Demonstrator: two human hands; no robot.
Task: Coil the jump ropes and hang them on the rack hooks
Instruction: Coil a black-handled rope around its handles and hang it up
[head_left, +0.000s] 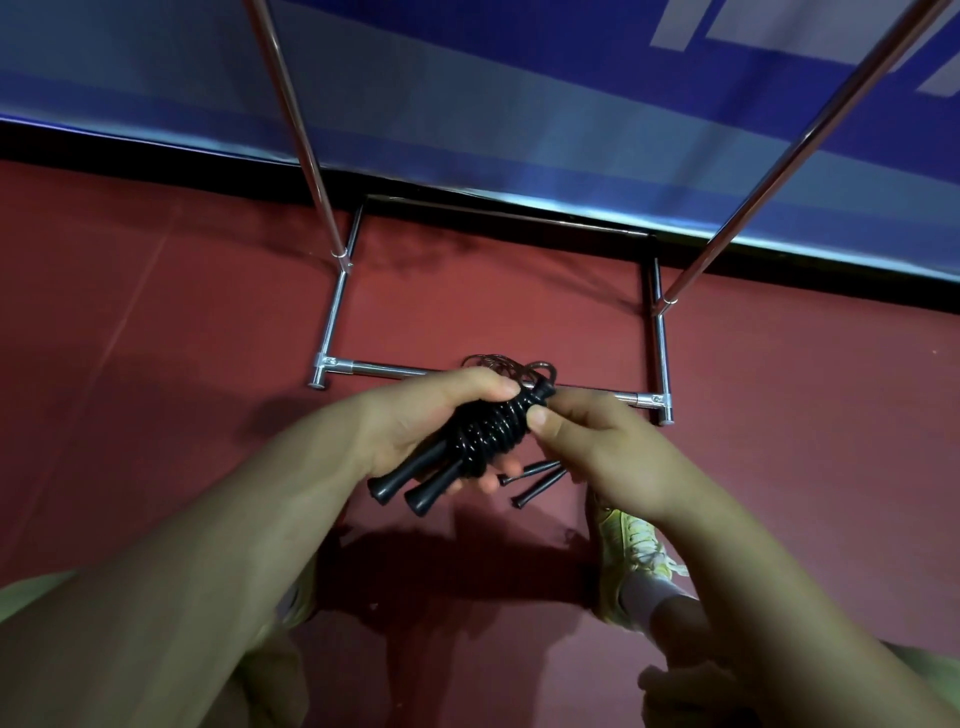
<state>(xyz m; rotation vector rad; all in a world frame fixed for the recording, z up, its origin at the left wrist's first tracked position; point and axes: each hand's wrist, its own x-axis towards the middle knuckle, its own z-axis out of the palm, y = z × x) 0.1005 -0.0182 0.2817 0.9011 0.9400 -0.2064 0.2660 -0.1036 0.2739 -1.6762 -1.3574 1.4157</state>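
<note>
1. Dark red flooring (156, 322) fills most of the view, and a blue banner (519, 104) runs along its far edge, so the person stands facing a wall-side storage spot.
2. Against that banner stands the chrome rack (337, 306): its rectangular base sits flat on the floor and two uprights rise out of the top of the view. The hooks are out of sight, presumably higher up, which is likely why the rope is prepared low and in front of the body first.
3. Close to the near base bar, the left hand (415, 431) wraps around the black jump rope (493, 431), fingers curled over the bundle; both handles poke out below the palm, kept side by side as the core of the coil.
4. Opposite it, the right hand (597, 441) pinches the top end of the bundle between thumb and fingers, probably to tuck or tighten the last turn so the coil does not spring loose.
5. On the floor below the hands lies a second rope (535, 480), of which only thin dark handles and some loops show; it appears to wait its turn.
6. A pale yellow-green shoe (628, 545) stands beside it.
</note>
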